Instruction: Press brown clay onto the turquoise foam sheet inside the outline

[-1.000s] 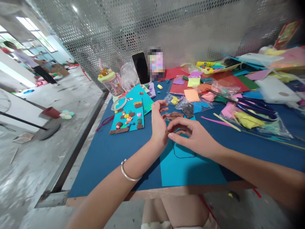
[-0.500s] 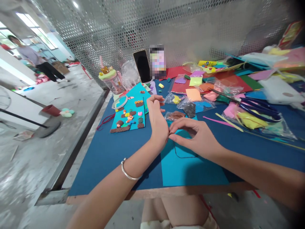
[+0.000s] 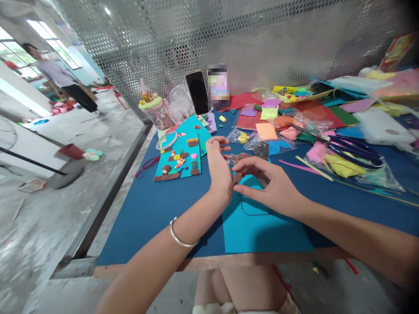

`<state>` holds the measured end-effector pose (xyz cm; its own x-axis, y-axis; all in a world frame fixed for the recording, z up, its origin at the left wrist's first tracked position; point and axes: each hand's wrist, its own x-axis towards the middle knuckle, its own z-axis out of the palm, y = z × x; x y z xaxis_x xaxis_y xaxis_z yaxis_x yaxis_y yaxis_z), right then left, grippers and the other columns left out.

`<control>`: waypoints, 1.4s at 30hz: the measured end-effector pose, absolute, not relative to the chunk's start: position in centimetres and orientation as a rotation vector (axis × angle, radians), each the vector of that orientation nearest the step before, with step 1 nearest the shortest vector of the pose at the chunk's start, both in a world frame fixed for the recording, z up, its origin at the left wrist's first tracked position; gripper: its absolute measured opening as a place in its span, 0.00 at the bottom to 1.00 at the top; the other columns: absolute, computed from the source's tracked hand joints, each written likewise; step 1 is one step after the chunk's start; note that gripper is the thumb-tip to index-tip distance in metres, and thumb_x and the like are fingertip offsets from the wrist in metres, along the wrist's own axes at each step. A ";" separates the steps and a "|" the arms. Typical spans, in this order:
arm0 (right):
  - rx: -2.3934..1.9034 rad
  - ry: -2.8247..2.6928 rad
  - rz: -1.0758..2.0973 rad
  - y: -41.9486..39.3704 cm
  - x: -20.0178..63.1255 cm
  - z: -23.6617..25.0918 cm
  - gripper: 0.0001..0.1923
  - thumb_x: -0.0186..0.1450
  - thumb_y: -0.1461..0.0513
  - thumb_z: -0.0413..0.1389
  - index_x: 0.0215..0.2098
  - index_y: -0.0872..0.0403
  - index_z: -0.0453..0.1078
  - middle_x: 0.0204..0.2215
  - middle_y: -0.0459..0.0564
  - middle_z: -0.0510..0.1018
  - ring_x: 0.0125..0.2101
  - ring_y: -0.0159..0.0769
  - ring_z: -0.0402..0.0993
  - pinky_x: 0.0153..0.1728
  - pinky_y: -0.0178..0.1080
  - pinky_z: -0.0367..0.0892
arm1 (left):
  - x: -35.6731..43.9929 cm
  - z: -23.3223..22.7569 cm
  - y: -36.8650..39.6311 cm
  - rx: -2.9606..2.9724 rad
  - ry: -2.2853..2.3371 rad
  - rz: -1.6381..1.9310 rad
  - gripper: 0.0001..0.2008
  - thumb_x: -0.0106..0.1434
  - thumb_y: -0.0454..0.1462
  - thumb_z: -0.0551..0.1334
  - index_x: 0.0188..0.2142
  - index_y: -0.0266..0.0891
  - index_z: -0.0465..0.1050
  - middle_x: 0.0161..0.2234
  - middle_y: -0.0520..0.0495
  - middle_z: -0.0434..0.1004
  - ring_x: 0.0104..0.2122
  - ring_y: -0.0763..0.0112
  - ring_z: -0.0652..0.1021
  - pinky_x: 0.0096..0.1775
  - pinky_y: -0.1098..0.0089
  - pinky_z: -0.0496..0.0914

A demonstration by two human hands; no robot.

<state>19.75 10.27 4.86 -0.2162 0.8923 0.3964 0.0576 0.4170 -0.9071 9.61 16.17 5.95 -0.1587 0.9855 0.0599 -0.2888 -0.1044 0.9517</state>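
Both hands (image 3: 242,176) over turquoise sheet (image 3: 262,226)

head view: worn on the head, looking forward and down | near: both forearms entering from the bottom edge, left hand (image 3: 218,168) and right hand (image 3: 266,185) close at centre | facing: blue table (image 3: 147,209) (cluttered) toward perforated metal wall (image 3: 229,39) | tilted, floor at left
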 end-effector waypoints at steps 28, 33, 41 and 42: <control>-0.966 -1.572 0.646 9.5 18.9 4.5 0.11 0.56 0.62 0.64 0.39 0.52 0.76 0.36 0.47 0.83 0.37 0.37 0.80 0.39 0.37 0.78 | 9.6 7.2 16.8 0.881 1.274 1.660 0.08 0.67 0.31 0.49 0.32 0.41 0.61 0.35 0.50 0.65 0.34 0.72 0.69 0.35 0.73 0.63; -1.001 -1.380 0.818 10.8 19.7 4.3 0.04 0.60 0.61 0.61 0.34 0.52 0.77 0.33 0.47 0.83 0.32 0.36 0.81 0.36 0.38 0.78 | 9.8 7.1 16.5 0.655 1.200 1.561 0.06 0.64 0.34 0.51 0.31 0.41 0.64 0.34 0.51 0.66 0.31 0.73 0.69 0.28 0.74 0.61; -0.887 -1.595 0.371 10.0 19.2 5.1 0.07 0.62 0.67 0.58 0.36 0.50 0.76 0.34 0.46 0.81 0.37 0.34 0.78 0.42 0.37 0.75 | 10.1 6.9 16.2 0.647 1.199 1.531 0.05 0.62 0.32 0.51 0.33 0.41 0.64 0.33 0.51 0.65 0.30 0.74 0.69 0.26 0.75 0.61; -0.864 -1.644 0.285 9.8 19.1 5.1 0.08 0.62 0.67 0.58 0.36 0.49 0.76 0.34 0.46 0.81 0.38 0.33 0.78 0.42 0.37 0.74 | 10.1 6.9 16.1 0.665 1.208 1.532 0.05 0.62 0.32 0.51 0.33 0.41 0.64 0.33 0.51 0.65 0.30 0.74 0.69 0.26 0.75 0.61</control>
